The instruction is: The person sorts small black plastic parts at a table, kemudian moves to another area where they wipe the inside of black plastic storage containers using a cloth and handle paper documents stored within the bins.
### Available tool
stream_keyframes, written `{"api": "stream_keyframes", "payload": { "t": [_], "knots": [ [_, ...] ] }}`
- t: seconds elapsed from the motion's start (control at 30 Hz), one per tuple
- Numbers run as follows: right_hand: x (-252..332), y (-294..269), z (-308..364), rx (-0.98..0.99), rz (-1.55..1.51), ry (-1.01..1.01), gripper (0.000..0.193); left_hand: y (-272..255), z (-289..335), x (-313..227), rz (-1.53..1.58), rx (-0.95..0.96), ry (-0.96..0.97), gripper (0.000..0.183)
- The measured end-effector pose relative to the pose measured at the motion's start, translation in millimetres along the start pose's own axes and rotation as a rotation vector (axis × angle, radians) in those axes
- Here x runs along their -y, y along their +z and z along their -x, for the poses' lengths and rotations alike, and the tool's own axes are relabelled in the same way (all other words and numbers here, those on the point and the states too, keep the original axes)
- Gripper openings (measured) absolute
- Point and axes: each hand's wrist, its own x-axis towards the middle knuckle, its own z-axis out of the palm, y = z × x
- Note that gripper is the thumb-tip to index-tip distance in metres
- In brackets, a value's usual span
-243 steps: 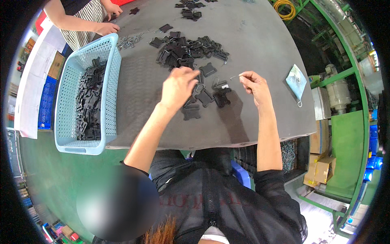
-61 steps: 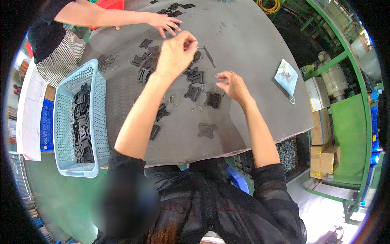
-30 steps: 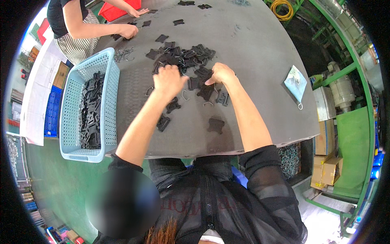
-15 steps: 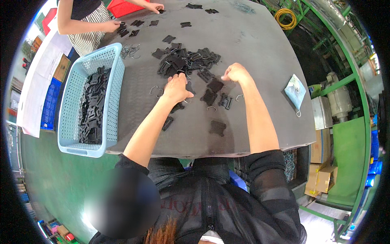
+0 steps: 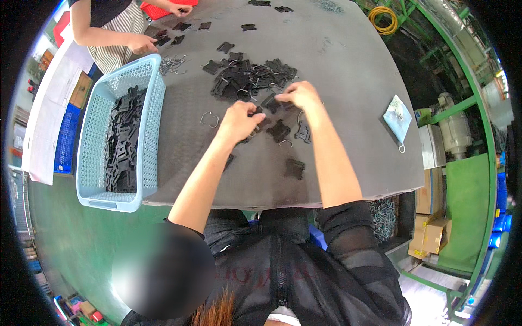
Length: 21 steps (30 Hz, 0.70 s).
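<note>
A person's two bare hands are working over a grey bench [image 5: 353,70], midway between its left and right edges. The left hand [image 5: 239,122] is curling its fingers and thumb around a small black plate [image 5: 256,112], which is sitting at its fingertips. The right hand [image 5: 303,96] is reaching leftward, its bent fingertips meeting another black plate [image 5: 268,102]; whether they are gripping it is unclear. A pile of black plates [image 5: 239,81] is lying just beyond both hands, toward the far edge. A blue basket [image 5: 151,127] is standing along the bench's left edge, holding similar plates.
</note>
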Motion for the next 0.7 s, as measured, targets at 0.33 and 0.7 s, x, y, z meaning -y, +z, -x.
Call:
{"api": "stream_keyframes", "payload": {
  "t": [0.33,0.7],
  "knots": [
    [44.8,18.9,11.5,0.059,0.172,0.230,0.061,43.3,17.5,-33.4,-0.273,0.061,0.066,0.047],
    [-5.9,-17.4,105.7,0.078,0.347,0.113,0.064,53.2,-0.3,-31.1,-0.299,0.120,-0.007,0.043]
  ]
}}
